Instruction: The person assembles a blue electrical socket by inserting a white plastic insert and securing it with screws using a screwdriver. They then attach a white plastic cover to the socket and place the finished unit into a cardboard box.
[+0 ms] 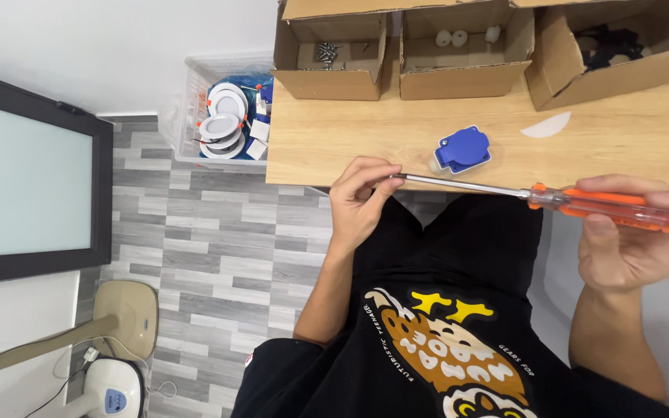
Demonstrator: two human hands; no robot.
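The right hand (632, 240) is wrapped around the orange handle of a screwdriver (551, 200), while the left hand (361, 203) pinches its tip, perhaps with a small screw between the fingertips, though that is too small to tell. The blue socket (462, 149) lies on the wooden table (334, 139) just beyond the shaft, between the hands. Best to keep the shaft level and the pinch firm, working close above the table.

Black short-sleeved T-shirt (427, 364) with a cartoon print (443, 348) in brown, white and yellow, ringed by white lettering. Black trousers (466, 240). Forearms bare.
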